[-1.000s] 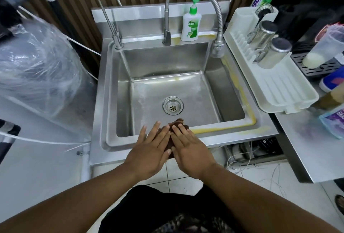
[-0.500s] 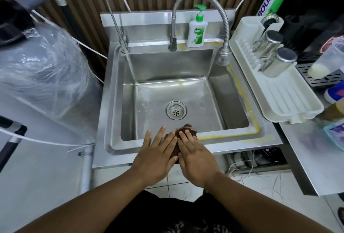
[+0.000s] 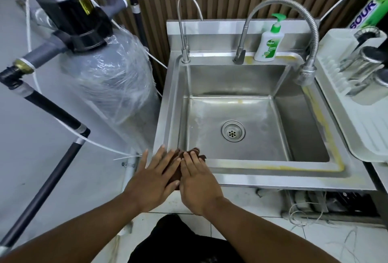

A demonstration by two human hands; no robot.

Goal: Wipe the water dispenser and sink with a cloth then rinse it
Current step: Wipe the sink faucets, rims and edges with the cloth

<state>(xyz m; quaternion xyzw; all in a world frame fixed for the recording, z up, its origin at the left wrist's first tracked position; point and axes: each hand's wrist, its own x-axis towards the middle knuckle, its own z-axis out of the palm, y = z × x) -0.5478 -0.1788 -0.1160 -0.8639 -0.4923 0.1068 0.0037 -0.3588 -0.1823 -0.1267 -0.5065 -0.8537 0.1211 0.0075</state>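
Cloth point(image 3: 175, 173), brown, lying bunched on front rim of sink point(image 3: 273, 175), lower centre of frame. Left hand point(image 3: 154, 180) and right hand point(image 3: 199, 185) pressing down on it side by side, fingers straight and spread, gripping nothing.

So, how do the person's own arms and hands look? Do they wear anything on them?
The left forearm and right forearm are bare as far as the picture's edge: no sleeves show. The left hand and right hand wear no gloves, and no watch or bracelet shows at either wrist. Between the arms, dark clothing is visible.
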